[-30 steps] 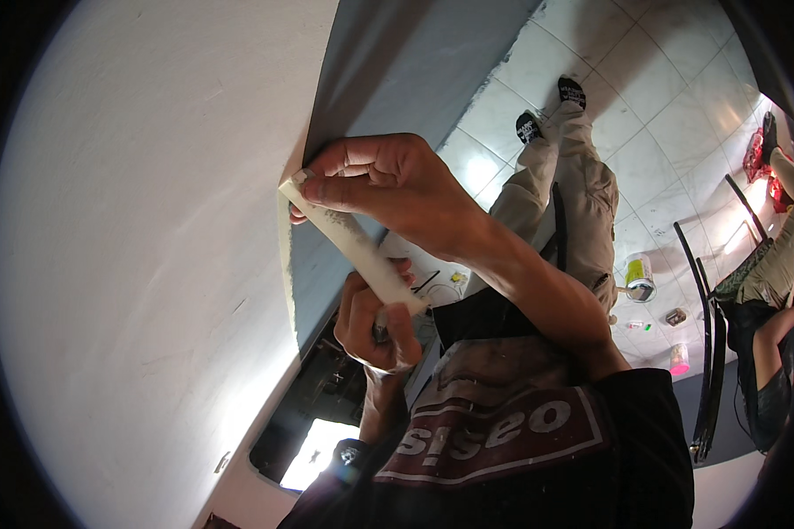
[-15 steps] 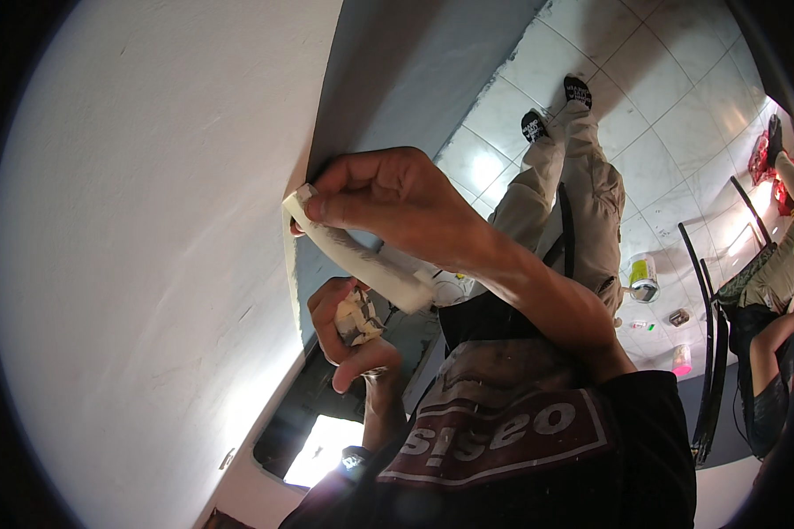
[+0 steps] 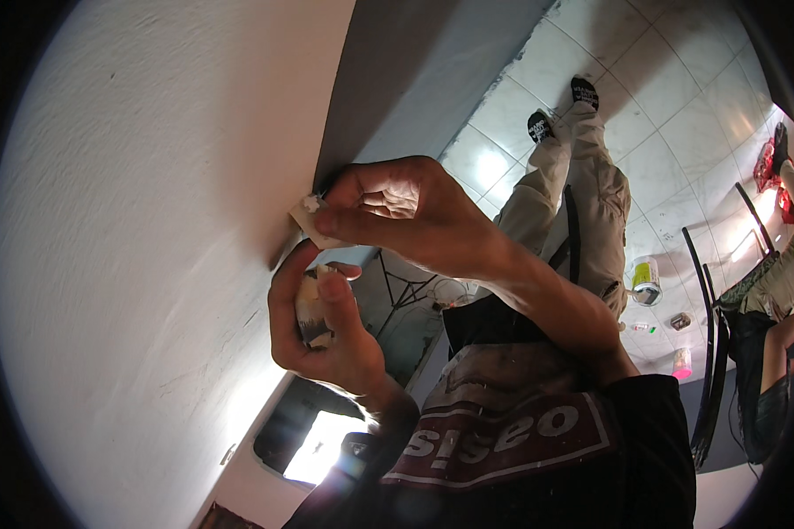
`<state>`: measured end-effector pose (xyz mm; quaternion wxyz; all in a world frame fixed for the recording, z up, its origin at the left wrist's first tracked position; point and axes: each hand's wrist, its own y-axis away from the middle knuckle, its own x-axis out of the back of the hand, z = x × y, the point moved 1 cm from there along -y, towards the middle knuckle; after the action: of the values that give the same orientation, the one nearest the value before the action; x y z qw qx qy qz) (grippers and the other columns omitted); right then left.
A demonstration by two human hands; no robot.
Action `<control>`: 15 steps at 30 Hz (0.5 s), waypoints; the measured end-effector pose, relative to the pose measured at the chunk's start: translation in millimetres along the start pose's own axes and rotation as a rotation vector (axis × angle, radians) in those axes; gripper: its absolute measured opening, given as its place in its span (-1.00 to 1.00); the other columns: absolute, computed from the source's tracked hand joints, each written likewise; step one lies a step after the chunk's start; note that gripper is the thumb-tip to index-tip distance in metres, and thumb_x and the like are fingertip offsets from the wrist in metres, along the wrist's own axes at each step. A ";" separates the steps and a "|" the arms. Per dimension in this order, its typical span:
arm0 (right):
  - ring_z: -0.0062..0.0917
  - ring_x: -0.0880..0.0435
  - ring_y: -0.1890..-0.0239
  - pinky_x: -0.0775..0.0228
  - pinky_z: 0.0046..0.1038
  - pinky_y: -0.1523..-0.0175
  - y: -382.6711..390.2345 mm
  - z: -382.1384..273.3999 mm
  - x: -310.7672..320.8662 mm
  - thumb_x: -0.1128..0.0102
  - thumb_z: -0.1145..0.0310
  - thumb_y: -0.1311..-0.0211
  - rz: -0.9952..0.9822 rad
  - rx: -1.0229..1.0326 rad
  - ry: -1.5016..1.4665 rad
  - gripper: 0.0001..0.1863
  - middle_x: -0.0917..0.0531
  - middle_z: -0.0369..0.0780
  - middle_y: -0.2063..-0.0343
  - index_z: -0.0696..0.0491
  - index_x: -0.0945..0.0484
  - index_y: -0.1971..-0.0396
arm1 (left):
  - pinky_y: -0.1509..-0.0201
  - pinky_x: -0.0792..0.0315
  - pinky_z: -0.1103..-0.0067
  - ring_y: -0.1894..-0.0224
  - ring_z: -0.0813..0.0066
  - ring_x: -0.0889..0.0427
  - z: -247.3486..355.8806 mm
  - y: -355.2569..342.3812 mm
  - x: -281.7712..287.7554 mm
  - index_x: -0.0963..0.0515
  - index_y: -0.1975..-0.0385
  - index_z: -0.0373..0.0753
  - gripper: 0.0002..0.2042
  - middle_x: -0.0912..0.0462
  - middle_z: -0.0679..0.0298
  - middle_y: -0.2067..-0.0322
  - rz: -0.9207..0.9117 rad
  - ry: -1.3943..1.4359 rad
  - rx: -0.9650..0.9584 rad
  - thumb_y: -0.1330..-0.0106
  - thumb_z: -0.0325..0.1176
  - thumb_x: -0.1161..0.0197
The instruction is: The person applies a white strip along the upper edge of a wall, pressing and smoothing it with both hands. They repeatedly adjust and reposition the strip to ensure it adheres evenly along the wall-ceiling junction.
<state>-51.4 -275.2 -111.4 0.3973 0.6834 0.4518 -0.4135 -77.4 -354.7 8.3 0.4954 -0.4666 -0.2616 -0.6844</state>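
Note:
My right hand [image 3: 406, 212] reaches across from the right, close to the wall. Its thumb and fingers pinch a short, pale piece of masking tape [image 3: 313, 225] with a ragged end. Just below it, my left hand [image 3: 331, 331] is closed around a crumpled wad of masking tape [image 3: 311, 309], cream with dark grey smears. The left fingertips come up close to the tape in the right hand; whether they touch it I cannot tell. Beside both hands, the white wall [image 3: 150, 220] meets a grey painted band [image 3: 415, 70] along a straight edge.
A can with a yellow-green label [image 3: 646, 280], a pink cup [image 3: 682, 362] and a small dark round thing [image 3: 679, 321] stand on the tiled floor [image 3: 670, 97]. Black bars [image 3: 707, 370] rise at the right, next to another person [image 3: 759, 353]. A bright opening [image 3: 326, 445] shows low left.
The long strip hanging from my right hand no longer shows; only a short piece is visible there. My left hand has moved up and left, closing more tightly round the wad.

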 end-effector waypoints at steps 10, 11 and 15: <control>-0.56 -0.73 0.12 -0.56 -0.43 -0.05 -0.8 3.6 2.6 -0.35 0.38 -0.43 -0.024 -0.079 -0.122 -0.81 -0.78 -0.22 0.22 0.20 -0.74 0.15 | 0.32 -0.41 0.70 0.42 0.67 -0.59 -0.1 -3.7 -8.4 -0.66 0.29 -0.31 -0.81 -0.71 0.30 0.43 0.014 0.030 0.015 -0.34 -0.32 -0.51; -0.56 -0.73 0.12 -0.56 -0.43 -0.05 -0.7 3.3 4.0 -0.34 0.37 -0.43 -0.033 -0.083 -0.130 -0.81 -0.78 -0.21 0.22 0.20 -0.74 0.15 | 0.32 -0.41 0.70 0.42 0.66 -0.58 -0.5 -3.5 -8.8 -0.66 0.30 -0.30 -0.81 -0.71 0.30 0.43 0.014 0.031 0.013 -0.34 -0.33 -0.51; -0.55 -0.74 0.11 -0.56 -0.43 -0.05 -1.0 7.4 6.6 -0.31 0.35 -0.46 -0.044 -0.056 -0.120 -0.77 -0.78 -0.21 0.22 0.21 -0.74 0.11 | 0.31 -0.39 0.67 0.42 0.65 -0.56 0.6 -2.4 -8.5 -0.64 0.32 -0.30 -0.81 -0.70 0.32 0.42 0.002 0.027 0.032 -0.34 -0.35 -0.51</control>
<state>-52.2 -279.8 -120.2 0.4335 0.6359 0.4533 -0.4497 -78.7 -349.7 1.2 0.5070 -0.4495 -0.2651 -0.6860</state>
